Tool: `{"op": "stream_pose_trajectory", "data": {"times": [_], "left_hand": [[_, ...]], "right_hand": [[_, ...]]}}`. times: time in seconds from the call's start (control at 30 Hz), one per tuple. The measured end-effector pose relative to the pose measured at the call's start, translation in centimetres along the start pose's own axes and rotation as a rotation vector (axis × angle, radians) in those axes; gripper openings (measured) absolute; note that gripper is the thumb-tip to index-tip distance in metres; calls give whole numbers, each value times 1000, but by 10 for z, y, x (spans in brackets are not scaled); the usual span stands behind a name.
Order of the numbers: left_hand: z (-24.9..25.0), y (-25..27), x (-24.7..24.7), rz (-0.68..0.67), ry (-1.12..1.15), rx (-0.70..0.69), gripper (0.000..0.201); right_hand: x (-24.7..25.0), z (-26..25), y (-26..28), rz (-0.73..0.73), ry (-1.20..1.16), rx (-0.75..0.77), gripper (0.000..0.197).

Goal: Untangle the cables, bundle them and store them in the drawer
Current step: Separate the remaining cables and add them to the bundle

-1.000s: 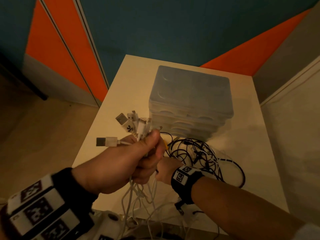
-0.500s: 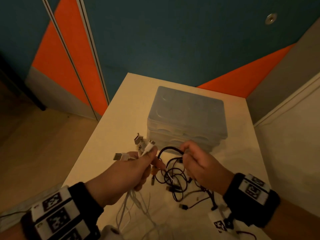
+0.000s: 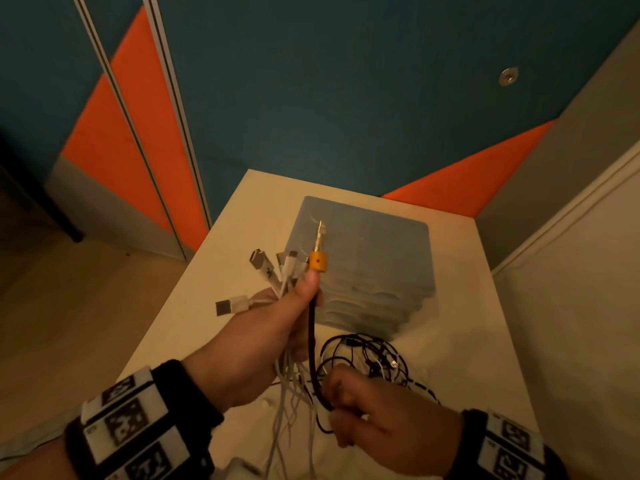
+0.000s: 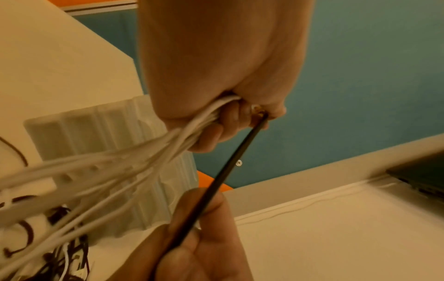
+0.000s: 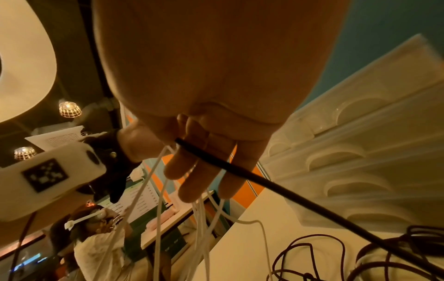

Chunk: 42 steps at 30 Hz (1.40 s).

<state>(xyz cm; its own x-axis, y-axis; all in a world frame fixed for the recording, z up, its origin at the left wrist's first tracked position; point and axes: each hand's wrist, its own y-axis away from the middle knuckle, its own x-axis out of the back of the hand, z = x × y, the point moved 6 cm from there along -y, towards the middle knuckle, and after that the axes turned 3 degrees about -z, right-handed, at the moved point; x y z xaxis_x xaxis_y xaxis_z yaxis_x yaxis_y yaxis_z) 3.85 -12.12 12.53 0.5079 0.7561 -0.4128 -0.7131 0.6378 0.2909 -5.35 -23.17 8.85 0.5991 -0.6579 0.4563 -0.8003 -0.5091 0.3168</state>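
Black tangle [image 3: 374,358] lies before drawer unit [image 3: 363,265], seemingly touching.

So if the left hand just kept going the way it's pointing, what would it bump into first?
Probably the stack of clear plastic drawers. The left hand points up and away over the table, and the drawers sit just beyond it. Depth is hard to judge, so it might pass above them.

Looks like a shared office or study space to us, not a home.
We see teal and orange wall panels [image 3: 311,98] behind a plain white table [image 3: 214,271] with a stacked plastic drawer unit [image 3: 367,258]; the right wrist view shows caged pendant lamps [image 5: 69,110], a printed sheet [image 5: 62,138], and another person [image 5: 96,237] seated at a further desk [image 5: 168,226].
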Motion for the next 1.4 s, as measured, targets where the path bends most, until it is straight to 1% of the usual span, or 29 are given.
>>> {"op": "stream_pose_trajectory", "data": {"times": [0.1,0.17,0.2,0.27,0.3,0.33,0.4,0.47,0.53,0.57,0.63,0.7,0.77,0.8,0.87,0.93,1.0,1.03,1.07,1.13,1.17,1.23,1.33,1.4], "left_hand": [[6,3,-4,-6,-96,-97,49],[10,4,-5,-4,-67,-149,56],[13,4,-5,-3,-14,-157,53],[20,6,-4,-3,105,-163,38],[24,6,-3,-12,152,-170,34],[28,7,-2,-45,184,-172,35],[34,10,1,-136,209,-151,43],[39,15,5,-190,216,-128,50],[44,19,9,-204,203,-130,51],[45,19,11,-194,176,-134,51],[41,18,12,-160,61,-123,49],[29,15,10,-106,-140,-69,43],[11,12,4,-69,-303,14,38],[1,10,0,-68,-353,50,36],[-16,6,-7,-49,-440,95,33],[-25,4,-18,-55,-514,98,25],[-27,1,-32,-120,-523,49,23],[-27,-1,-37,-144,-514,27,28],[-26,-2,-40,-147,-514,14,37],[-23,-6,-39,-112,-508,-12,50],[-24,-9,-38,-99,-495,-18,52],[-28,-13,-36,-111,-471,-7,47],[-36,-15,-40,-175,-449,43,24],[-39,-18,-42,-185,-424,67,17]], "right_hand": [[-2,-2,-1,-17,12,-9,22],[-4,3,-3,-34,57,-25,20],[-4,9,-5,-42,98,-44,18],[-4,28,-7,-35,165,-100,18],[-3,39,-7,-22,190,-127,19],[-1,51,-7,-6,219,-149,21],[3,74,-6,14,303,-189,24],[8,99,0,24,389,-271,22],[15,121,6,22,445,-379,25],[19,129,9,32,435,-421,28],[29,130,14,108,370,-439,28],[43,114,17,265,281,-383,23],[56,92,17,459,136,-269,16],[61,79,16,532,51,-194,14],[65,54,14,599,-142,-58,10],[65,33,12,600,-330,36,13],[65,17,12,600,-463,102,18],[65,10,12,601,-485,139,19],[65,4,12,601,-481,173,19],[66,-1,13,599,-453,217,19],[66,-2,13,596,-447,231,19],[66,-6,14,588,-450,258,19],[64,-10,14,575,-498,281,17],[63,-11,13,566,-507,277,14]]}}
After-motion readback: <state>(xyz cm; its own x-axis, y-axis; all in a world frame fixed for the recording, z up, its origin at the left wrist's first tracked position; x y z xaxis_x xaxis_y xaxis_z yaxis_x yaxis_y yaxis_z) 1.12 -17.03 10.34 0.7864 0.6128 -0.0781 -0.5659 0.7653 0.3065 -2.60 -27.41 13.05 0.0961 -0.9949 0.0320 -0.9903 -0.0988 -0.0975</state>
